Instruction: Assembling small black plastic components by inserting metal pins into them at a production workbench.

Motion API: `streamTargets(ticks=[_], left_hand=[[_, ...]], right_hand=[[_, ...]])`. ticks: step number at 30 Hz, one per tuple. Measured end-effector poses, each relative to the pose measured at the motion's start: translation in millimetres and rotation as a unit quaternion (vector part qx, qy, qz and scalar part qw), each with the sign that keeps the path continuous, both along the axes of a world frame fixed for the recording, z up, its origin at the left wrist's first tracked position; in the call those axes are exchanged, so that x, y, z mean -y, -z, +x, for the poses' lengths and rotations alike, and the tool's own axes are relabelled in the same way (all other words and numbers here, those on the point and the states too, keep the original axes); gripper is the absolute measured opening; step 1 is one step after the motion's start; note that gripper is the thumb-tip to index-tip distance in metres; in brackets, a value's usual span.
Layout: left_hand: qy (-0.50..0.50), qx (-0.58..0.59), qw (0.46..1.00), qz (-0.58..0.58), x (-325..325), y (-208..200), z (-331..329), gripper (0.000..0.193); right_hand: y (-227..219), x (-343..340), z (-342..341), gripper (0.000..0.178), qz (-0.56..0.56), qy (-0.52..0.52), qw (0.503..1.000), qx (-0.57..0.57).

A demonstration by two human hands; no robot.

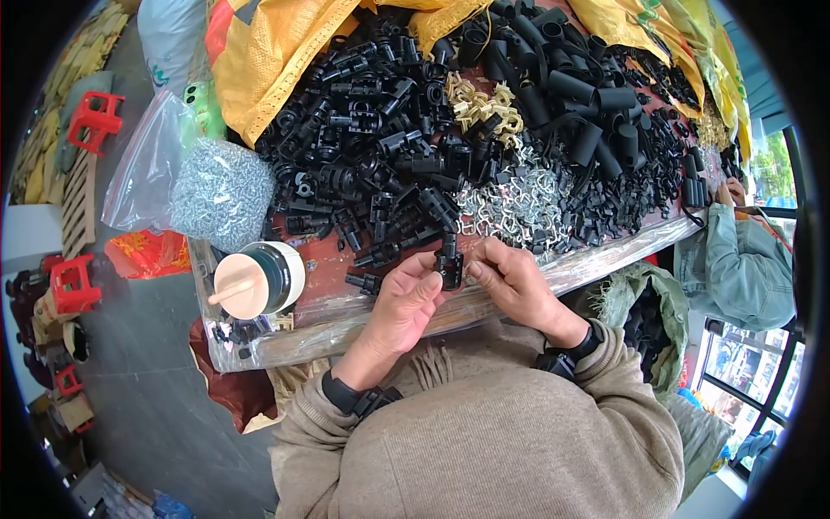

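Grey floor [147,355] runs off to the left of my grip, and a reddish surface [330,275] spreads in front of it, its near edge wrapped in clear plastic. Just over that edge, my left grip [399,304] pinches a black fitting [449,262] between thumb and fingers, holding it roughly upright. My right grip [519,284] is bunched just beside it, thumb and forefinger drawn together; I cannot tell whether they touch the fitting or pinch something small.

I judge the fitting light enough for fingertips alone. It looks like hard moulded plastic, so I expect it to be stiff, not likely to dent or bend under a firm pinch. Its smooth faces could slide a little if my fingers are damp or oily. The best hold seems to be low on the broad body, thumb against one side and fingers against the other, which leaves the narrower upper end free. Any thin lugs would be its most fragile places, so I would keep pressure off them.

The fitting is dull black with a slight sheen, wider and blocky below, slimmer above, with a small pale spot low on its face. Beyond my grip lies a heap of similar black fittings [372,147], and beyond and to the right, a pile of silvery clips [519,206].
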State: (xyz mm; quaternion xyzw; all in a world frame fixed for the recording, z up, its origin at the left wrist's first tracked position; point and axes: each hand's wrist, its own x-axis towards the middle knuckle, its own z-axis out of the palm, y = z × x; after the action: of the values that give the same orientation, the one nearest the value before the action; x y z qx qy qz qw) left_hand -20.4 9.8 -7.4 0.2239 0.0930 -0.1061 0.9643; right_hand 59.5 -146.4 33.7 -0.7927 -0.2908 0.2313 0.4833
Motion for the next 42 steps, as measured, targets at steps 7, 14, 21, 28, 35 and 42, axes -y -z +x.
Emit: streamTargets(ticks=[7,14,21,28,35,42], left_hand=[[-0.027,0.013,0.999,0.025,1.2,1.7,0.5,0.033],[-0.011,0.019,1.0,0.014,-0.7,-1.0,1.1,0.034],[0.029,-0.005,0.999,-0.019,-0.5,1.2,0.7,0.033],[0.041,-0.039,0.998,-0.011,0.5,-3.8,3.7,0.034],[0.053,-0.069,0.996,0.018,2.6,-5.4,1.7,0.032],[0.065,-0.076,0.995,0.021,1.5,-5.4,3.4,0.03]], right_hand=[[5.6,0.6,-0.4,0.012,0.022,0.038,0.999,-0.002],[1.1,-2.3,1.1,0.013,0.152,0.023,0.974,-0.165],[9.4,3.6,3.8,0.012,0.156,-0.01,0.976,-0.155],[9.1,7.9,4.4,0.008,0.111,0.002,0.993,-0.033],[0.7,0.1,1.9,0.008,0.102,-0.031,0.984,0.141],[-0.2,6.3,6.2,0.01,0.107,-0.038,0.983,0.144]])
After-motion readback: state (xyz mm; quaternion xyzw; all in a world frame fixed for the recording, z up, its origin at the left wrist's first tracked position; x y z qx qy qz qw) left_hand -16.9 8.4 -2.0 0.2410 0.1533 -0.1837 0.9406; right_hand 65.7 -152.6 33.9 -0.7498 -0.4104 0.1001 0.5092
